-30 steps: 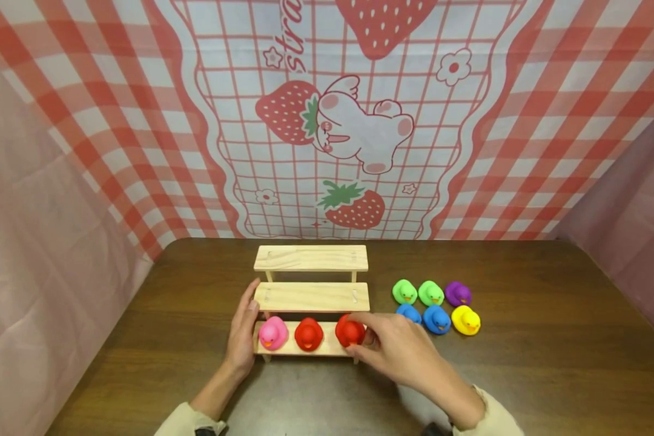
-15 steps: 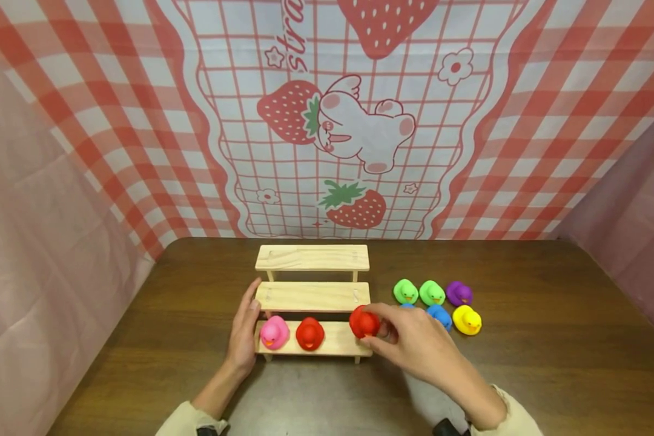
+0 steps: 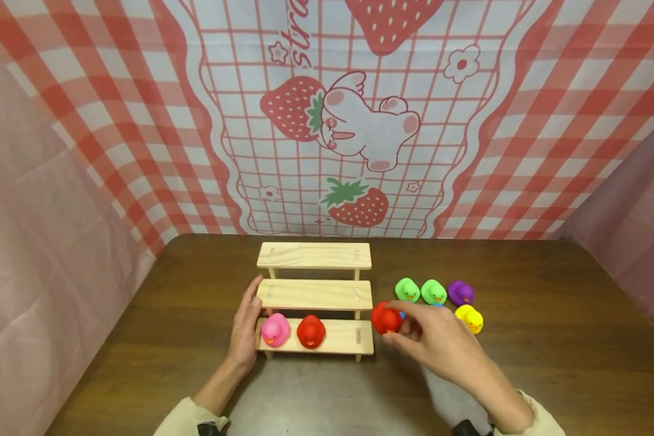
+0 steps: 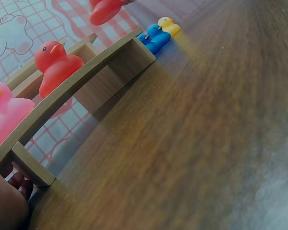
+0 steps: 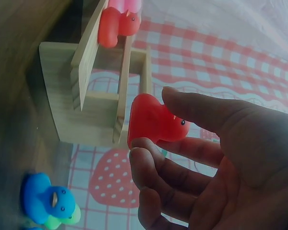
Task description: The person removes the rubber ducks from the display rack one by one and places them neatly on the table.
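A red rubber duck [image 3: 386, 318] is pinched between the thumb and fingers of my right hand [image 3: 441, 339], just beyond the right end of the three-step wooden stand [image 3: 316, 295]. In the right wrist view, the thumb is at the duck's [image 5: 151, 120] head side and fingertips at its base. The left hand [image 3: 245, 333] holds the stand's left end; in the left wrist view its fingertips [image 4: 20, 183] curl under the bottom step beside a leg. On that step sit a pink duck [image 3: 275, 330] and a second red duck [image 3: 310, 331].
Right of the stand are two green ducks [image 3: 433, 292], a purple duck [image 3: 461, 293] and a yellow duck [image 3: 470, 319] on the dark wooden table [image 3: 567, 339]. Blue ducks [image 4: 157, 38] are mostly behind the right hand in the head view. A checked strawberry cloth [image 3: 354, 121] hangs behind.
My right hand has lifted the red duck off the bottom step's right end and carried it rightward past the stand. The left hand stays at the stand's left end.
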`<state>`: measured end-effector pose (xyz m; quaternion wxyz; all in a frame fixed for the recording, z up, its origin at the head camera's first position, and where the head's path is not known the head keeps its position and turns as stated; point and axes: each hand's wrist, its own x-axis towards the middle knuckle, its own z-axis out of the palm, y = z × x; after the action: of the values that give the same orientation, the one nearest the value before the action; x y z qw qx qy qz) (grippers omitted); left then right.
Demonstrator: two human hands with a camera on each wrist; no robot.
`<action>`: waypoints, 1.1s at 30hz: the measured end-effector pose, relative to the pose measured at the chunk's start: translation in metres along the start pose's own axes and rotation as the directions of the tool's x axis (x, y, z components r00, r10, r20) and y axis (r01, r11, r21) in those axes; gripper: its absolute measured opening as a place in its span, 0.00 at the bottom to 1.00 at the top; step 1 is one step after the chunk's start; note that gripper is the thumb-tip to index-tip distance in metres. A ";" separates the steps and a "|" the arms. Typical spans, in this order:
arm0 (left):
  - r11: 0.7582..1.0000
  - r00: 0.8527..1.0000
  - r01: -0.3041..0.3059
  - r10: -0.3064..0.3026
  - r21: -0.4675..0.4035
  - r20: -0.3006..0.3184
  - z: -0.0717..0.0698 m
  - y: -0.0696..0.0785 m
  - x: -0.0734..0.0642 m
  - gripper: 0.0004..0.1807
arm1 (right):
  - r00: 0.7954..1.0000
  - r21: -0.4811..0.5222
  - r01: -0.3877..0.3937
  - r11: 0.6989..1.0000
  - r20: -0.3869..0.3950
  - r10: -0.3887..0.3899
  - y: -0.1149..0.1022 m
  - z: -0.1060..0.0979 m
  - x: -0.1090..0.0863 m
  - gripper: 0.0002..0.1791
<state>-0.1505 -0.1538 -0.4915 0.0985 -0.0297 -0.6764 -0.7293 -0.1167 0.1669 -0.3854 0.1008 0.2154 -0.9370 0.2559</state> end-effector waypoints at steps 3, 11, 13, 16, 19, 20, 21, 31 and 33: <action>1.000 1.000 0.002 -0.002 0.006 0.005 0.000 0.000 0.000 0.28 | 1.000 -0.012 0.007 1.000 -0.010 -0.007 0.004 -0.002 -0.002 0.18; 1.000 1.000 0.002 -0.002 0.011 0.005 0.000 0.000 0.000 0.28 | 1.000 -0.059 -0.018 0.998 -0.005 0.017 0.012 -0.005 -0.008 0.15; 1.000 1.000 0.002 -0.002 0.010 0.006 0.000 0.000 0.000 0.27 | 1.000 -0.068 -0.025 0.997 -0.001 0.025 0.014 -0.005 -0.009 0.16; 1.000 1.000 -0.001 0.000 0.012 0.005 0.000 0.000 0.000 0.27 | 0.999 -0.071 -0.035 0.997 0.005 0.036 0.017 -0.005 -0.011 0.17; 1.000 1.000 -0.003 0.003 0.012 0.005 -0.001 0.000 0.000 0.28 | 0.999 -0.071 -0.049 0.996 0.012 0.050 0.021 -0.005 -0.014 0.20; 1.000 1.000 -0.004 0.004 0.012 0.005 -0.001 0.000 0.000 0.28 | 0.998 -0.077 -0.056 0.995 0.015 0.057 0.022 -0.004 -0.015 0.21; 1.000 1.000 -0.002 0.002 0.012 0.003 0.000 0.000 0.000 0.27 | 0.998 -0.082 -0.063 0.995 0.017 0.064 0.023 -0.004 -0.016 0.21; 1.000 1.000 -0.001 0.001 0.018 -0.004 0.000 0.001 0.000 0.27 | 0.990 -0.115 -0.118 0.986 0.058 0.125 0.031 -0.001 -0.025 0.15; 1.000 1.000 -0.003 0.003 0.021 -0.003 0.000 0.001 0.000 0.27 | 0.989 -0.118 -0.123 0.985 0.070 0.132 0.033 0.000 -0.026 0.16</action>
<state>-0.1504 -0.1541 -0.4909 0.1008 -0.0287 -0.6837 -0.7222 -0.1087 0.2016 -0.4075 0.0599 0.1588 -0.9650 0.1997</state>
